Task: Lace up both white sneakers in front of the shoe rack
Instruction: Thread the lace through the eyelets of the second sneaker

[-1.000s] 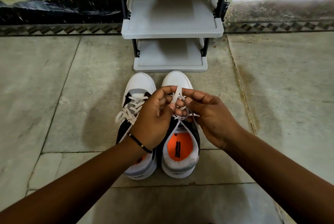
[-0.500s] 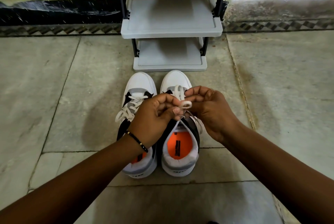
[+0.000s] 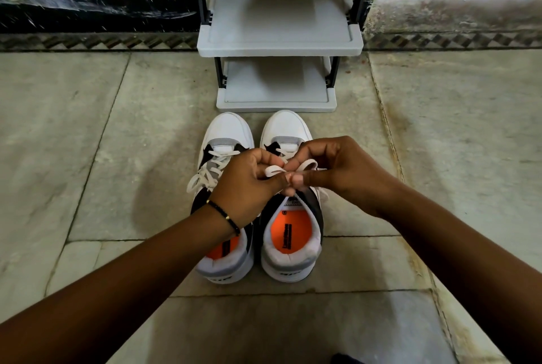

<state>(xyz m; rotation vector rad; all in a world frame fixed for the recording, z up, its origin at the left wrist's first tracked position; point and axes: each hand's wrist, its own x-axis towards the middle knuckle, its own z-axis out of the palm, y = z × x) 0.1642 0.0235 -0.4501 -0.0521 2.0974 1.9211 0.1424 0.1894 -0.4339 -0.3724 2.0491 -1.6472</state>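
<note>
Both hands now lower, over the right sneaker point(image 3: 290, 217). Left hand point(image 3: 249, 184) and right hand point(image 3: 340, 171) each pinch a loop of its lace point(image 3: 305, 164); a second ago one strand was held up. Likely bow-tying. Left sneaker point(image 3: 218, 176) already laced; shoe rack point(image 3: 278, 41) just beyond the toes.

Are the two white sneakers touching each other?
Apart. The head view shows a strip of floor between the left white sneaker and right white sneaker.

Both arms reached forward; left hand point(image 3: 249, 180) and right hand point(image 3: 340, 168) met, fingertips pinched together, thumbs touching.
</note>
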